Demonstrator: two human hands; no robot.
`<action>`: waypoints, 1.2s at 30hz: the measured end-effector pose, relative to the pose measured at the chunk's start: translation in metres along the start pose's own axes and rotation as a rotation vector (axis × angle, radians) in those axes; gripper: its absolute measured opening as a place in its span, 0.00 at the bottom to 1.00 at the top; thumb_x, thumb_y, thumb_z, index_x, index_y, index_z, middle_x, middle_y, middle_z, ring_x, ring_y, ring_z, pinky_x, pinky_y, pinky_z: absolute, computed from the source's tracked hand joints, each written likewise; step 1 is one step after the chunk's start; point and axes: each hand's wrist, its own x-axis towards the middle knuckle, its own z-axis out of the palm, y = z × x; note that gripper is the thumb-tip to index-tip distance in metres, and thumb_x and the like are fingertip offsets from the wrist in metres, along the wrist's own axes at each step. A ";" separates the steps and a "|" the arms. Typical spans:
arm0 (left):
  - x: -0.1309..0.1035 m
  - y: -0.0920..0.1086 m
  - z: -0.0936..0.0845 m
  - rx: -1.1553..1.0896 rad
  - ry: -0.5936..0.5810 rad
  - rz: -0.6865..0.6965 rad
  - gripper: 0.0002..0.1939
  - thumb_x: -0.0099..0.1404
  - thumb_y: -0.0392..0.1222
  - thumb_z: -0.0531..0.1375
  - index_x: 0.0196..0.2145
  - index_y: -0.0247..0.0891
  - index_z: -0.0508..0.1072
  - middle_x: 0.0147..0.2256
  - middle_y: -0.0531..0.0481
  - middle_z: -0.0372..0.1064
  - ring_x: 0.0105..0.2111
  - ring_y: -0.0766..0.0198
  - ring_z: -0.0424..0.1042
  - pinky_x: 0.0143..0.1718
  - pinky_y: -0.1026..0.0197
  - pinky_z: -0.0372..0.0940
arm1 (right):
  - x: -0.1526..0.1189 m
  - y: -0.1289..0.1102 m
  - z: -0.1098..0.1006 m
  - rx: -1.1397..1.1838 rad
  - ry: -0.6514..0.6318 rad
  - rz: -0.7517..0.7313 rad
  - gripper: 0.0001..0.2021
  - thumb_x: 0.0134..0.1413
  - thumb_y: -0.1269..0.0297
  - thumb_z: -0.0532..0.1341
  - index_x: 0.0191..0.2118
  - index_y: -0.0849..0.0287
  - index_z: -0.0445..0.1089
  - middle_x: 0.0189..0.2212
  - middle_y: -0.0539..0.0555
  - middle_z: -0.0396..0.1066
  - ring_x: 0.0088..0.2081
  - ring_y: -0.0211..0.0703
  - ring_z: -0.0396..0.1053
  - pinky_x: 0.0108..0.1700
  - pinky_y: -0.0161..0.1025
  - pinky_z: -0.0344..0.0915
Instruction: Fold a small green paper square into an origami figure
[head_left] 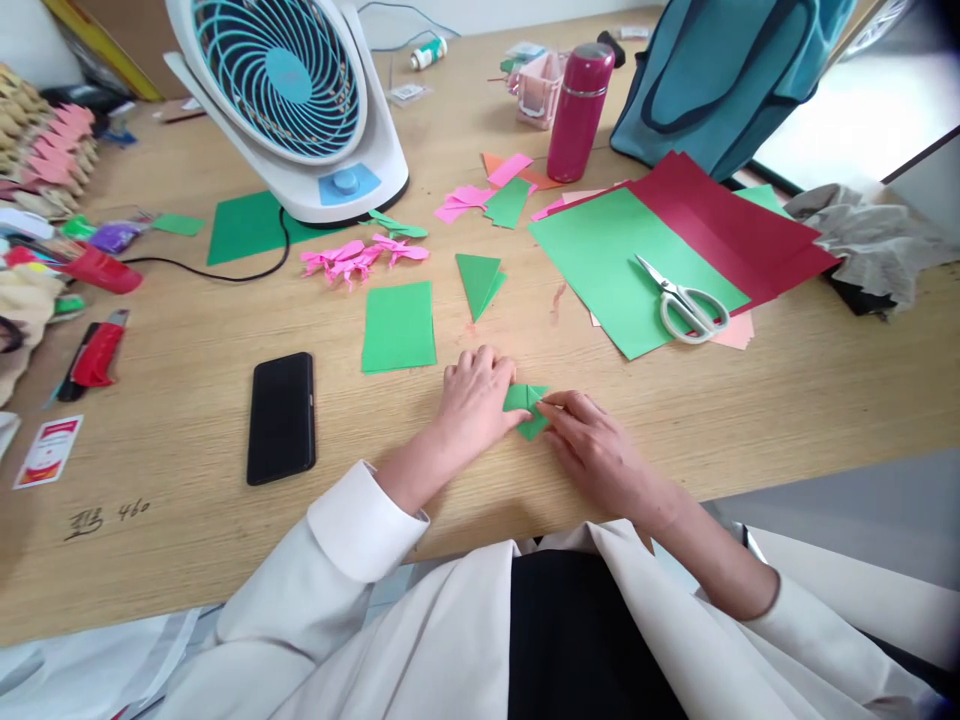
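Observation:
A small folded green paper lies on the wooden table near its front edge, creases showing on top. My left hand presses on its left side, thumb and fingers round that end. At its right side my right hand pinches an edge between thumb and forefinger. Beyond my hands are a folded green triangle piece and, to the left, a stack of green paper sheets. Pink folded paper shapes lie farther back.
A black phone lies left of my hands. White-handled scissors rest on large light green and red sheets at the right. Behind stand a fan, a magenta bottle and a blue bag.

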 end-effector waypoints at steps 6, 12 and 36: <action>0.019 0.006 -0.016 -0.033 -0.201 -0.067 0.25 0.56 0.50 0.70 0.46 0.36 0.68 0.45 0.42 0.72 0.46 0.50 0.71 0.45 0.54 0.64 | 0.007 0.013 -0.011 0.169 -0.115 0.018 0.14 0.69 0.70 0.50 0.49 0.61 0.71 0.47 0.61 0.68 0.48 0.48 0.70 0.51 0.48 0.71; 0.023 0.003 -0.017 -0.078 -0.254 -0.061 0.17 0.57 0.50 0.69 0.37 0.37 0.72 0.41 0.44 0.74 0.42 0.53 0.73 0.39 0.58 0.62 | 0.016 0.030 -0.011 0.204 -0.133 -0.123 0.15 0.65 0.77 0.51 0.47 0.60 0.73 0.46 0.61 0.70 0.48 0.49 0.68 0.50 0.48 0.70; 0.029 -0.014 -0.008 -0.371 -0.191 0.005 0.06 0.59 0.36 0.63 0.34 0.41 0.79 0.34 0.52 0.78 0.35 0.61 0.75 0.34 0.62 0.63 | 0.012 0.025 -0.003 0.066 -0.112 -0.190 0.14 0.66 0.74 0.51 0.49 0.63 0.72 0.49 0.63 0.71 0.45 0.51 0.67 0.47 0.51 0.70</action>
